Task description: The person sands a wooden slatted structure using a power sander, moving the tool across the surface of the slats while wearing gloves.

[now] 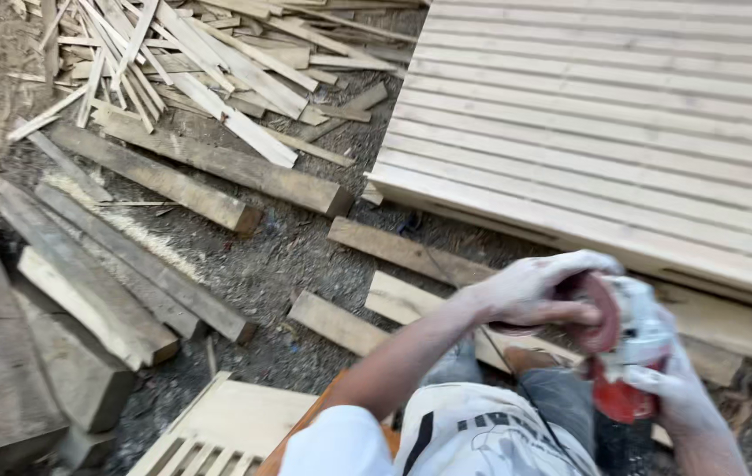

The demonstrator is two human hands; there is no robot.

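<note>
My right hand (680, 388), dusty white, grips the body of a red and white angle grinder (636, 353) held in front of my lap at the lower right. The grinder carries a reddish-brown sanding disc (603, 310). My left hand (535, 291) reaches across from the left and is closed around that disc, fingers curled over its edge. Both hands and the tool are slightly blurred. My white printed shirt and grey trousers show below them.
A large slatted wooden panel (614, 132) fills the upper right. A pile of thin wood strips (200, 53) lies at the top left, thick beams (103, 291) at the left, loose boards (402, 251) on the gravel, and a small slatted frame (217, 432) at the bottom.
</note>
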